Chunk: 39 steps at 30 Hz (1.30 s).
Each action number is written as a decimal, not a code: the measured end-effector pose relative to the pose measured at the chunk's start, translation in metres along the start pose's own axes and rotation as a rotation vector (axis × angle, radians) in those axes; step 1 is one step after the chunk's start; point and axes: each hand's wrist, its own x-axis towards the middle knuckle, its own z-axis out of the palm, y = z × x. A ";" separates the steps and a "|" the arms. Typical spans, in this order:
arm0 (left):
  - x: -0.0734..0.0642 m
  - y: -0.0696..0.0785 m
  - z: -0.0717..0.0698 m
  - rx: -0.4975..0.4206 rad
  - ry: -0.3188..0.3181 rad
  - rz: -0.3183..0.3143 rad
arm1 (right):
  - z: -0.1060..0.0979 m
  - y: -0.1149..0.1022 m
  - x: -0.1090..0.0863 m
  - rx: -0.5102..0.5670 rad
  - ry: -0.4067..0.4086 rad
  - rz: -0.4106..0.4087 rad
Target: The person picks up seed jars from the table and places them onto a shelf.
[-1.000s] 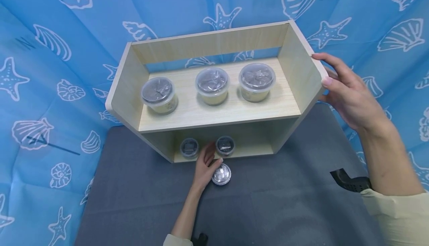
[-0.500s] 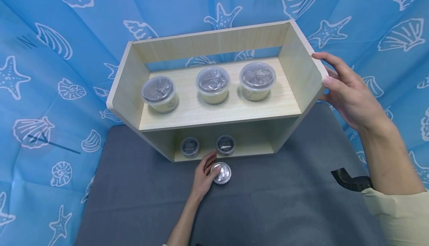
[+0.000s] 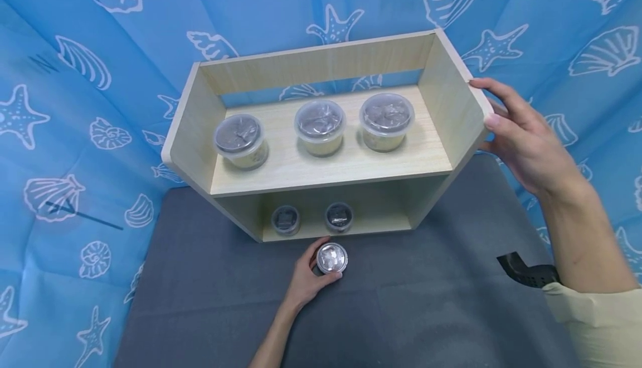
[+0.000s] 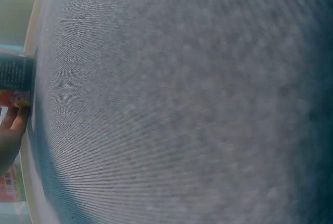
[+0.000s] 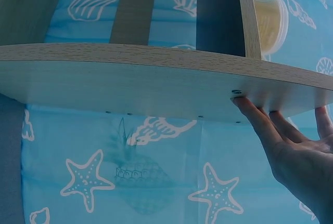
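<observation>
In the head view my left hand point(image 3: 307, 280) holds a small round cup point(image 3: 332, 257) with a shiny clear lid on the dark cloth, thumb on its near side and fingers on its far left side. The left wrist view catches the cup's dark printed side point(image 4: 15, 71) and fingers touching its lower part point(image 4: 20, 120). My right hand point(image 3: 531, 134) rests against the outer right side of the pale wooden shelf point(image 3: 321, 181). Its fingertips touch that panel in the right wrist view, fingers nearly straight.
On the upper shelf stand three larger lidded tubs, left point(image 3: 242, 140), middle point(image 3: 321, 127) and right point(image 3: 387, 121). Two small dark-topped cups, left point(image 3: 286, 219) and right point(image 3: 339, 216), stand below. A blue shell-print curtain point(image 3: 120, 111) hangs behind. Grey cloth point(image 3: 401, 301) covers the table.
The left hand has drawn back from between the two lower cups and spread its thumb and fingers around the cup in front. The right hand stays on the shelf's side.
</observation>
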 end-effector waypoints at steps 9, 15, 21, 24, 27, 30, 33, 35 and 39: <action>-0.003 -0.004 0.003 0.041 0.001 -0.008 | -0.001 0.001 -0.001 0.004 -0.005 -0.005; -0.003 -0.005 0.004 0.061 0.006 0.000 | 0.000 0.001 -0.002 -0.001 -0.004 -0.004; -0.002 -0.003 0.007 0.071 0.034 0.014 | -0.001 0.001 -0.002 0.005 -0.001 -0.012; -0.001 -0.001 0.010 0.076 0.058 0.028 | -0.001 0.001 -0.002 0.013 -0.007 -0.016; -0.001 0.002 0.013 0.089 0.066 0.033 | -0.001 0.001 -0.001 0.013 -0.009 -0.016; -0.001 0.005 0.018 0.118 0.060 0.037 | -0.001 0.001 -0.001 0.003 -0.001 -0.013; 0.001 0.007 0.023 0.150 0.058 0.060 | -0.001 0.001 -0.001 -0.004 0.004 -0.009; 0.003 0.008 0.027 0.166 0.062 0.084 | -0.001 0.001 -0.001 -0.006 0.003 -0.008; 0.008 0.002 0.035 0.183 0.064 0.129 | 0.000 0.000 -0.001 -0.001 -0.002 -0.008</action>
